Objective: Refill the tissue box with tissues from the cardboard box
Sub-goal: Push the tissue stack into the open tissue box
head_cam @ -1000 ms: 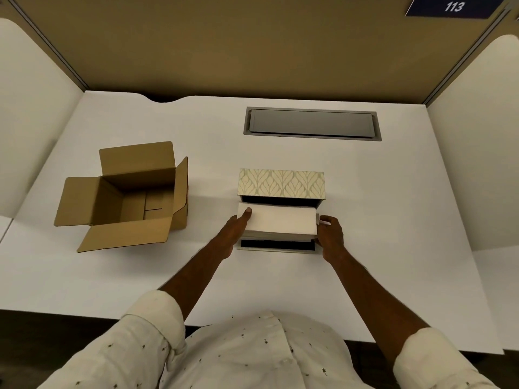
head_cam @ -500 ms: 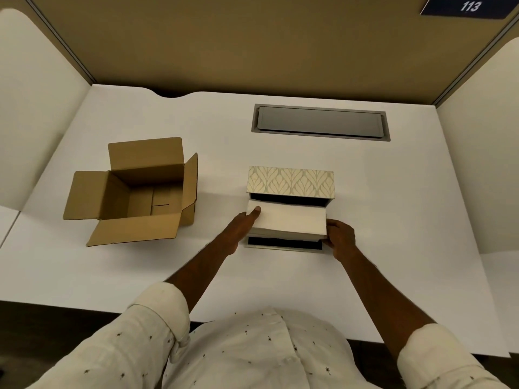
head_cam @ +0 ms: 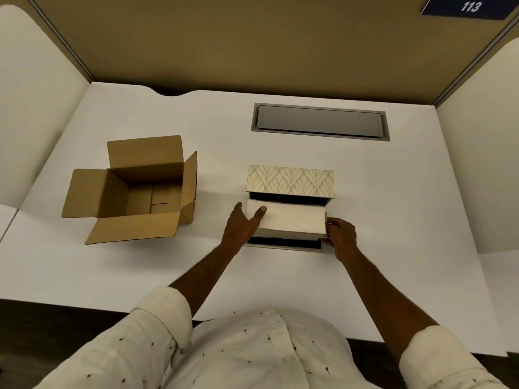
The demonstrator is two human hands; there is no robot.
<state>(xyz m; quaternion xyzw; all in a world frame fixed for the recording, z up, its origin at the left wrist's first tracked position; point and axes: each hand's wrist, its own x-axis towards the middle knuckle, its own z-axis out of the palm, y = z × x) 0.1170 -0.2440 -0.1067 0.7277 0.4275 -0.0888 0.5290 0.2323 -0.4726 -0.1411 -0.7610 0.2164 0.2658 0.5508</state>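
Observation:
A stack of white tissues (head_cam: 289, 220) sits over the open tissue box (head_cam: 283, 245), whose dark inside shows in front of and behind the stack. The box's leaf-patterned lid (head_cam: 290, 181) stands open at the back. My left hand (head_cam: 243, 227) grips the stack's left end, thumb on top. At the right end, my right hand (head_cam: 341, 234) holds the stack by its edge. The brown cardboard box (head_cam: 137, 189) stands to the left with its flaps open, and its inside looks empty.
A grey metal cable hatch (head_cam: 320, 121) is set into the white desk (head_cam: 393, 220) behind the tissue box. Tan and cream partition walls close in the desk at the back and both sides. A sign reading 113 (head_cam: 470, 7) hangs top right.
The stack has sunk slightly lower into the tissue box, both hands still holding its ends. The camera view has shifted a little.

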